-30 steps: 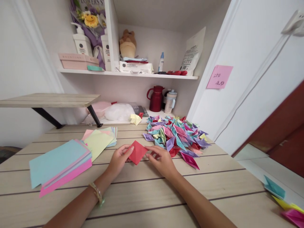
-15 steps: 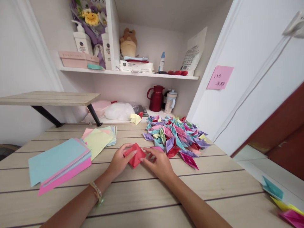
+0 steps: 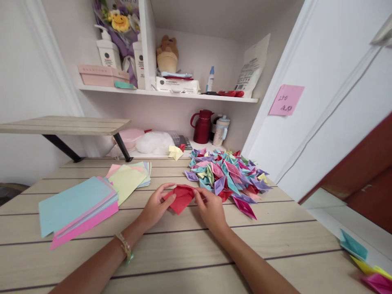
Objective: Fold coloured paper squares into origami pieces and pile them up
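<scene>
Between my two hands is a partly folded piece of red paper (image 3: pixel 181 201), held just over the table. My left hand (image 3: pixel 158 205) pinches its left side, thumb on top. At its upper right corner, the thumb and fingers of my right hand (image 3: pixel 210 205) are closed on the edge. A large heap of folded paper boats (image 3: pixel 228 173) in many colours lies just beyond my right hand. Left of my left hand are flat sheets of coloured paper (image 3: pixel 76 202), blue on top with pink below, and a yellow-green sheet (image 3: pixel 127 181) on a smaller stack.
A small raised wooden shelf (image 3: pixel 64 125) on black legs stands at the back left. A yellow folded paper (image 3: pixel 175 152) lies behind. The red jug (image 3: pixel 202 126) and a tumbler (image 3: pixel 220 131) stand beneath the wall shelf (image 3: pixel 171 94). More folded papers (image 3: pixel 353 245) lie at the lower right.
The red paper has gone from a compact diamond to a wider, opened-out shape. My right hand has moved slightly right and up, now gripping its upper right corner.
</scene>
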Demonstrator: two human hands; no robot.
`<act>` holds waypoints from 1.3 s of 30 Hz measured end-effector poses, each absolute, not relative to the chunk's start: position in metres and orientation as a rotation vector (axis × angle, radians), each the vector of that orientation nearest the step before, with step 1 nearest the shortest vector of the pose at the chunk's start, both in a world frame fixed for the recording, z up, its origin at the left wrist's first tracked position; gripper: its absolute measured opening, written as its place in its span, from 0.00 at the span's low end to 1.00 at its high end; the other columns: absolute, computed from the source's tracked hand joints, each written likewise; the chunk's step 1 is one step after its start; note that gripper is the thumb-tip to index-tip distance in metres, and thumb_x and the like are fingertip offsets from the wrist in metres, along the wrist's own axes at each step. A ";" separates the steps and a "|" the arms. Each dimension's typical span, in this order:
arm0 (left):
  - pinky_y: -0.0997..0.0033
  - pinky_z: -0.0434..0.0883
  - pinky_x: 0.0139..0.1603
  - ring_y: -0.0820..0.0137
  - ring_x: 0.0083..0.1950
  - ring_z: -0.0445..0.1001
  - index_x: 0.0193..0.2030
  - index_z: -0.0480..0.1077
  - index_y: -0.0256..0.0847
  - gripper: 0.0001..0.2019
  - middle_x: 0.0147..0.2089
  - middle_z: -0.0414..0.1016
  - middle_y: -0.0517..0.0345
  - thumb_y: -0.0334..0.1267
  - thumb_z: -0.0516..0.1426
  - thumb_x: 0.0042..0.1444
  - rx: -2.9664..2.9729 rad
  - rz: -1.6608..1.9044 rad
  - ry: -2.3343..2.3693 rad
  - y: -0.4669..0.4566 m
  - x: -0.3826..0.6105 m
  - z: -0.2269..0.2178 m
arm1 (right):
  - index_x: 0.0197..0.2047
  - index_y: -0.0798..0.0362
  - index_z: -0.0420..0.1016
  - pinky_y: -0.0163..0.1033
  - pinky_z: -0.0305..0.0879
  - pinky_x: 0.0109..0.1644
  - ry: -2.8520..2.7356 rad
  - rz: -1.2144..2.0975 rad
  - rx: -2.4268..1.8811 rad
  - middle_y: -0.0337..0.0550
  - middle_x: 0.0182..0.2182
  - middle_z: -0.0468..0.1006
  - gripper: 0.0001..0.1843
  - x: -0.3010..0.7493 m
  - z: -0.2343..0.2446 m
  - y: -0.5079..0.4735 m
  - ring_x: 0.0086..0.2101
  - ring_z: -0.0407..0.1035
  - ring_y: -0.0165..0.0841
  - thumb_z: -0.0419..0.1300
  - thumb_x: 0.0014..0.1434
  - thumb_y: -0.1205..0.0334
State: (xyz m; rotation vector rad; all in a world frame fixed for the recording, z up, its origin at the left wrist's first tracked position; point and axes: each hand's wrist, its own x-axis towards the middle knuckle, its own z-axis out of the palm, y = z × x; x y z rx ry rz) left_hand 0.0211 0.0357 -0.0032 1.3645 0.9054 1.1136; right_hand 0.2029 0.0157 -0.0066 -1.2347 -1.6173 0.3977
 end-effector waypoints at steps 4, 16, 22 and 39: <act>0.76 0.66 0.24 0.75 0.21 0.69 0.50 0.61 0.39 0.20 0.24 0.73 0.62 0.41 0.57 0.50 1.396 1.135 0.893 0.032 0.020 0.002 | 0.42 0.54 0.66 0.37 0.66 0.29 -1.308 0.625 -1.164 0.43 0.25 0.76 0.14 0.205 -0.012 0.022 0.26 0.70 0.35 0.51 0.57 0.54; 0.68 0.69 0.44 0.63 0.44 0.72 0.44 0.69 0.39 0.28 0.42 0.76 0.52 0.30 0.67 0.30 1.430 1.052 0.895 0.031 0.018 0.000 | 0.44 0.52 0.74 0.39 0.69 0.35 -1.439 0.780 -0.999 0.43 0.34 0.77 0.15 0.206 -0.004 0.019 0.30 0.71 0.33 0.50 0.57 0.61; 0.69 0.69 0.44 0.63 0.48 0.70 0.46 0.67 0.42 0.34 0.49 0.72 0.52 0.25 0.68 0.26 1.287 1.055 0.734 0.031 0.017 -0.001 | 0.45 0.48 0.74 0.44 0.67 0.44 -1.581 1.051 -0.819 0.42 0.40 0.77 0.15 0.205 -0.008 0.023 0.39 0.72 0.36 0.56 0.53 0.61; 0.71 0.68 0.38 0.70 0.34 0.72 0.39 0.66 0.39 0.20 0.31 0.73 0.58 0.35 0.65 0.37 1.317 1.142 0.934 0.032 0.024 0.001 | 0.45 0.51 0.59 0.33 0.65 0.28 -1.213 1.044 -0.896 0.35 0.24 0.72 0.27 0.197 -0.010 0.025 0.24 0.68 0.29 0.65 0.43 0.58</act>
